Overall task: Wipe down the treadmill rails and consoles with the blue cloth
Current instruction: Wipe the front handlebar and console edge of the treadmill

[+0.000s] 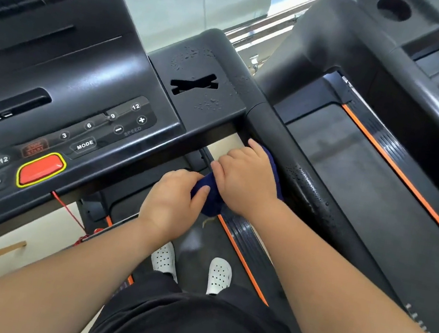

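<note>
Treadmills: two side by side. The near treadmill (241, 236) is under the person; a second treadmill (401, 65) runs along its right, cut off by the top and right of the frame.
Console: one console (78, 103) on the near machine, its left part cut off, with droplets on its right corner panel.
Rail: one right rail (314, 193) runs back from the console's right corner, beaded with droplets.
Hands: two. The left hand (171, 202) and right hand (244, 182) meet at the rail's inner side, just below the console's right corner.
Blue cloth: one blue cloth (208, 196), bunched between both hands against the rail and mostly covered by them.
Grip: the left thumb and fingers pinch the cloth's near end; the right fingers curl over it, pressing it to the rail.
Shoes: two white shoes (219, 275) on the belt (195, 240); only their front parts show.
Stop button: one red stop button (41, 169) at the console's front edge.
Cord: one red cord (70, 211) hangs below the button.
</note>
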